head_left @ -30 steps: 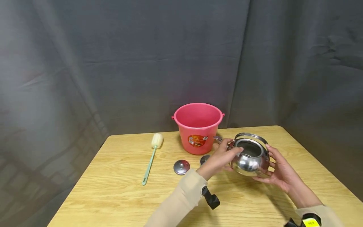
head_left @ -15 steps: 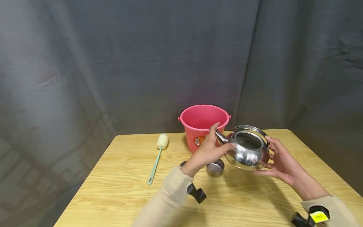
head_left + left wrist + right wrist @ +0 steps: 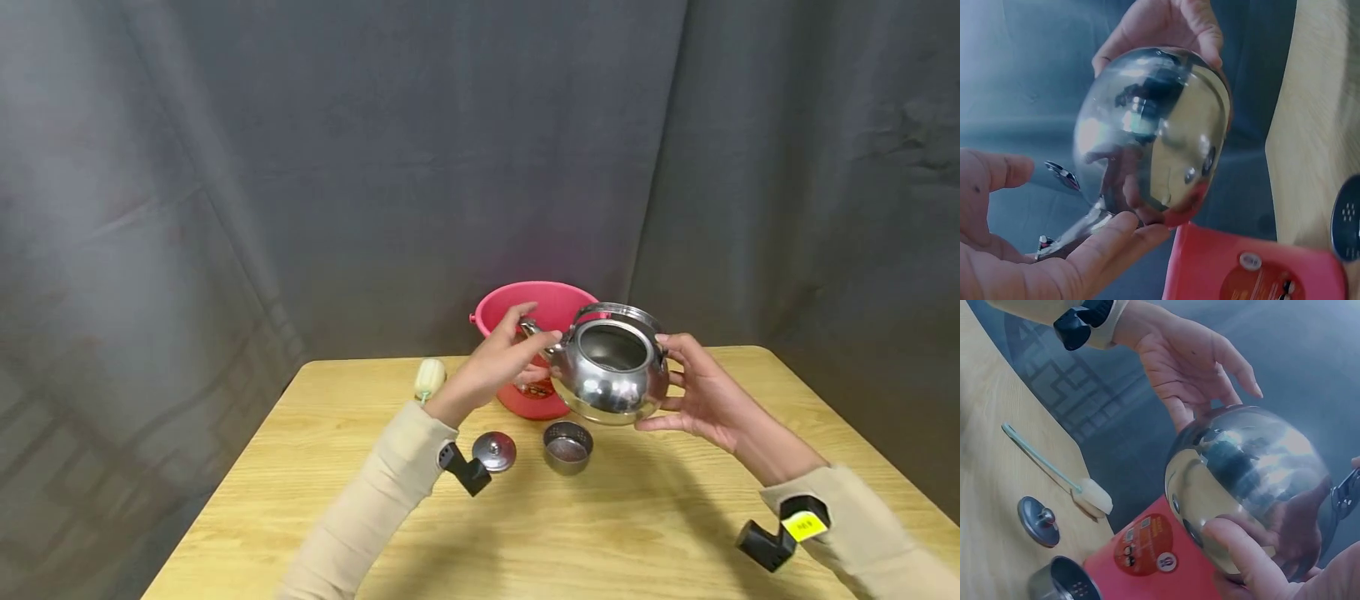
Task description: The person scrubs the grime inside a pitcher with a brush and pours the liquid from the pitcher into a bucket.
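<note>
A steel teapot [image 3: 611, 390] is held up off the table at the front right of a pink bucket [image 3: 516, 406], its mouth uncovered and its spout [image 3: 531, 327] pointing left over the bucket. My right hand [image 3: 708, 404] grips the pot's side, thumb near the top handle and fingers round the body. In the head view my left hand [image 3: 487, 362] is at the spout, fingers spread. From the left wrist view, straight fingers [image 3: 1107, 240] of that hand lie along the spout and lower body, while another digit stands apart from the metal. The bucket's front is partly hidden.
On the wooden table [image 3: 600, 533] stands a perforated strainer basket [image 3: 567, 450], with the round lid [image 3: 494, 452] left of it. A sponge bottle brush [image 3: 430, 377] lies further left, its handle hidden by the left arm in the head view. Grey cloth [image 3: 420, 208] hangs behind.
The teapot has moved left and up towards the bucket, in the right hand. The left hand's fingers have spread at the spout, and its arm has moved left, uncovering the lid and strainer basket.
</note>
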Available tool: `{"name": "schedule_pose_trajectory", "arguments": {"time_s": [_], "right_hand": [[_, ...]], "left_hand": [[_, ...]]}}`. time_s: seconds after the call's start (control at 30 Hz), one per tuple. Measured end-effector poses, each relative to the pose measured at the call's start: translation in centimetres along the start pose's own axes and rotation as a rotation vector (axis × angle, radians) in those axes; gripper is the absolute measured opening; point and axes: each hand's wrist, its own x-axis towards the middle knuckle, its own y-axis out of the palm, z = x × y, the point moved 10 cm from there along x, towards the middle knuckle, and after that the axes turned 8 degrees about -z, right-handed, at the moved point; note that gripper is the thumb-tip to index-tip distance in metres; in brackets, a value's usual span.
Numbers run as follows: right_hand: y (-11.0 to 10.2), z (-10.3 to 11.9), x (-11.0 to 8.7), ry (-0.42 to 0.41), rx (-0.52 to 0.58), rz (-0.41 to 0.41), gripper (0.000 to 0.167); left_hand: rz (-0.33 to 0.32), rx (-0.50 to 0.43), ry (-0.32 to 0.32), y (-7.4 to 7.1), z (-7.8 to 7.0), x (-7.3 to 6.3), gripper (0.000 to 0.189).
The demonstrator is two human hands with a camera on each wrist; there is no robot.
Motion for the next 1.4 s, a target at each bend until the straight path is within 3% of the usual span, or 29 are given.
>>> {"name": "schedule_pose_trajectory", "arguments": {"time_s": [0.23, 0.47, 0.8, 1.17, 1.4], "right_hand": [[2.1, 1.6, 1.2, -0.019, -0.038, 0.029, 0.068], [4.0, 3.2, 2.7, -0.042, -0.072, 0.07, 0.042], [6.2, 4.5, 4.8, -0.001, -0.146, 0.181, 0.065], [6.4, 5.1, 8.3, 0.055, -0.095, 0.121, 0.068], [6.9, 5.2, 9.7, 0.076, -0.094, 0.144, 0.069]], "left_hand": [[0.003, -0.076, -0.058, -1.7, -0.7, 0.9, 0.061], [-0.038, -0.056, -0.077, -3.7, -1.8, 1.6, 0.058], [-0.107, 0.059, -0.035, -5.8, -3.3, 3.1, 0.06], [-0.142, 0.012, 0.002, -7.4, -3.4, 5.5, 0.055], [-0.143, 0.01, 0.025, -8.4, -3.5, 6.7, 0.063]]}}
